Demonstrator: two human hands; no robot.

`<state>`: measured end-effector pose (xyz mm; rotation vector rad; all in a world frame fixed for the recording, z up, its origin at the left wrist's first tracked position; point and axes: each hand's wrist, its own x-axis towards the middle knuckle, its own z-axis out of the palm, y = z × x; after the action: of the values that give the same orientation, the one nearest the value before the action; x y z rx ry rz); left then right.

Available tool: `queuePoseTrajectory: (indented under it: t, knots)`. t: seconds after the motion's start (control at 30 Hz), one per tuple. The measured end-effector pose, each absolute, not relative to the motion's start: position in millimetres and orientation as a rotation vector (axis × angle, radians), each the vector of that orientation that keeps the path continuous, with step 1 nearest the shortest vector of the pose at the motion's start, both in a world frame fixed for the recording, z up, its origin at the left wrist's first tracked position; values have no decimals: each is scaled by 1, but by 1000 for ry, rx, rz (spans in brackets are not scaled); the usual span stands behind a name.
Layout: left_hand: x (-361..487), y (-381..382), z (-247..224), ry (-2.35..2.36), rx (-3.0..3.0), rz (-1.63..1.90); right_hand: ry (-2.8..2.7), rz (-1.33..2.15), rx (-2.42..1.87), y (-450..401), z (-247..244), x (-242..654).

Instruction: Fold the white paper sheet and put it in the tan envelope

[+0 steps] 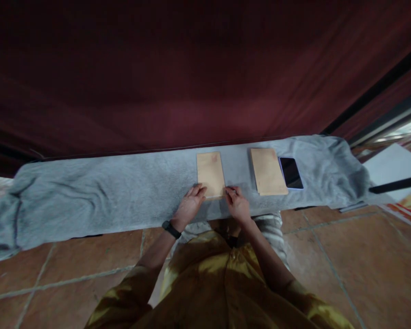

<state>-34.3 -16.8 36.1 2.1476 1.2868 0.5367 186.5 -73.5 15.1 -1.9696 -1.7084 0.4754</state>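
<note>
A tan paper envelope (210,172) with a faint reddish mark near its top right lies flat on the grey cloth in front of me. My left hand (190,204), with a dark band on the wrist, grips its lower left corner, fingertips over the edge. At the opposite lower corner, my right hand (237,203) has its fingers curled and pinched on the right edge. To the right lies a stack of similar envelopes (268,171), touched by neither hand. A phone (291,173) with a dark screen rests beside that stack.
Grey cloth (130,187) covers a long narrow bench or table, rumpled at both ends. Behind it rises a dark red panel (192,119). White and red-yellow sheets (397,171) sit at the far right beyond a dark bar. Tiled floor (99,256) shows below.
</note>
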Motion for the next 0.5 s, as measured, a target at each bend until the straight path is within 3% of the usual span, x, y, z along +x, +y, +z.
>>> queuePoseTrajectory:
  t: [0.5]
  knots:
    - [-40,-18,37,1249,2259,508,-1764,427,-1837,-74,12,189]
